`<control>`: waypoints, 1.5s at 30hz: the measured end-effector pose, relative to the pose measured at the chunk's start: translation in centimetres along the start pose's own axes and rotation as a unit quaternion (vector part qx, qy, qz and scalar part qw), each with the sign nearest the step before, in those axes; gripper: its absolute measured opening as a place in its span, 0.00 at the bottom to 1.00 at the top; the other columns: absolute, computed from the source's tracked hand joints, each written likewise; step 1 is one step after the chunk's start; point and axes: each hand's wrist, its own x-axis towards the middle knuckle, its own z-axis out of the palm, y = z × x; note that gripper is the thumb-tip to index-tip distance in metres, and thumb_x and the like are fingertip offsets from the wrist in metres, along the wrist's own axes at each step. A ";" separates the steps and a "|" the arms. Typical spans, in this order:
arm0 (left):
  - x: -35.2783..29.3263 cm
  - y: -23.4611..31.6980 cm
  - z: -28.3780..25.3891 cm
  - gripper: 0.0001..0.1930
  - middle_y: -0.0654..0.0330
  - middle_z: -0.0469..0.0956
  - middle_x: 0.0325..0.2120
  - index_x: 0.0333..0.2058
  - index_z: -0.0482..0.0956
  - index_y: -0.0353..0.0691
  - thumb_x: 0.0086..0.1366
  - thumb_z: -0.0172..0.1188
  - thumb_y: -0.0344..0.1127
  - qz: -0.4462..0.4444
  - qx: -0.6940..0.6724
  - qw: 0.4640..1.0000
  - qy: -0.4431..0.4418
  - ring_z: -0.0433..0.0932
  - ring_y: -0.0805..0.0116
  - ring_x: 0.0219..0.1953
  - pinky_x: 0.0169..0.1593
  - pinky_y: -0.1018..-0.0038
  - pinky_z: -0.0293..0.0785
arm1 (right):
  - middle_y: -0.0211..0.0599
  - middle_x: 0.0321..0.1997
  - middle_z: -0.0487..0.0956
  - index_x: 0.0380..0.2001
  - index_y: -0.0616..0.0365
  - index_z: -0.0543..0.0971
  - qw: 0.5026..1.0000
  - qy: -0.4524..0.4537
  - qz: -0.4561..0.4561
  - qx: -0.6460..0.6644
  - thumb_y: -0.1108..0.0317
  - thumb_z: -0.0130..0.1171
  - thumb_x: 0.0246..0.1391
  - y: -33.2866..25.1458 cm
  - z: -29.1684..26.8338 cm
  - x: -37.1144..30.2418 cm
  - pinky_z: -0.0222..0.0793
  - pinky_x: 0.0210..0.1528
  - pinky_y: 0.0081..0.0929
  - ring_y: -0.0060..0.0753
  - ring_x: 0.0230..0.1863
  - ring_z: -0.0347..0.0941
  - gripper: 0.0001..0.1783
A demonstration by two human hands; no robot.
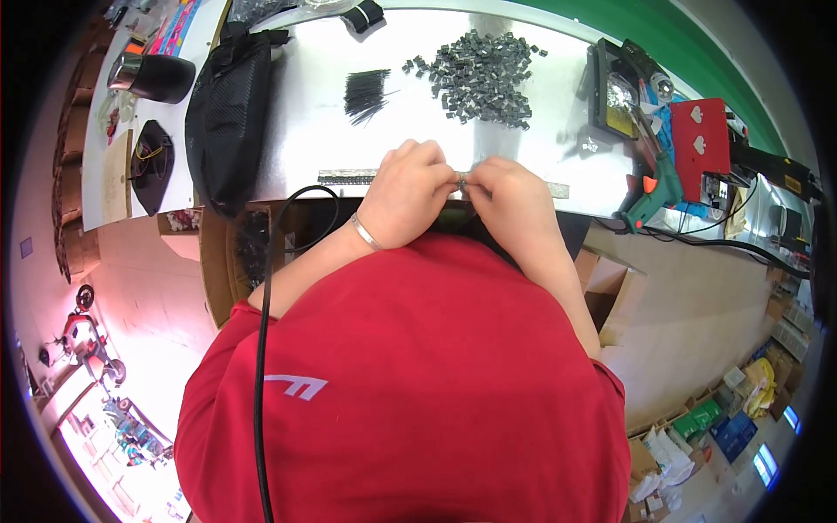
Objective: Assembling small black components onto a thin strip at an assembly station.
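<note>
My left hand (408, 193) and my right hand (516, 199) meet at the table's front edge, fingertips pinched together. Between them is a small, partly hidden piece (461, 181), too small to name. Beside my left hand lies a narrow strip (347, 177) with a row of small black parts along it. The end of a pale strip (559, 190) shows to the right of my right hand. Farther back, a heap of small black block-like parts (484, 80) is spread out, with a bunch of thin black sticks (366, 96) to its left.
A black bag (231, 122) lies at the left, near a dark cup (153, 77). On the right are a green tool with an orange trigger (656, 193), a red box (700, 144) and a black tray (613, 91). A black cable (264, 349) hangs down across my left side.
</note>
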 end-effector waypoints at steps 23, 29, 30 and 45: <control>2.1 2.2 4.4 0.51 0.46 0.55 0.69 0.70 0.58 0.47 0.53 0.68 0.64 0.011 0.232 0.973 0.006 0.51 0.42 0.72 0.63 0.26 0.49 | 0.43 0.36 0.81 0.47 0.61 0.80 0.981 0.166 0.009 0.101 0.81 0.61 0.54 2.2 -1.9 -2.7 0.75 0.43 0.31 0.42 0.39 0.81 0.16; 2.3 1.9 5.0 0.47 0.46 0.57 0.69 0.69 0.62 0.49 0.56 0.65 0.66 0.004 0.249 0.968 -0.015 0.51 0.42 0.72 0.62 0.25 0.48 | 0.43 0.36 0.81 0.45 0.60 0.81 0.982 0.166 0.021 0.084 0.81 0.60 0.56 2.9 -1.8 -3.4 0.75 0.41 0.31 0.42 0.37 0.80 0.13; 2.3 1.9 5.1 0.47 0.46 0.57 0.69 0.69 0.62 0.49 0.56 0.65 0.66 0.002 0.251 0.968 -0.015 0.51 0.42 0.72 0.62 0.25 0.48 | 0.43 0.36 0.81 0.45 0.59 0.82 0.981 0.173 0.025 0.083 0.81 0.60 0.57 3.2 -1.9 -3.3 0.75 0.40 0.31 0.43 0.37 0.80 0.13; 2.1 1.8 5.0 0.43 0.46 0.57 0.68 0.67 0.66 0.52 0.57 0.64 0.65 0.009 0.247 0.969 0.009 0.51 0.42 0.72 0.63 0.26 0.49 | 0.44 0.39 0.81 0.43 0.63 0.81 0.969 0.220 0.092 0.062 0.79 0.59 0.56 5.6 -0.6 -1.0 0.77 0.42 0.31 0.42 0.37 0.81 0.11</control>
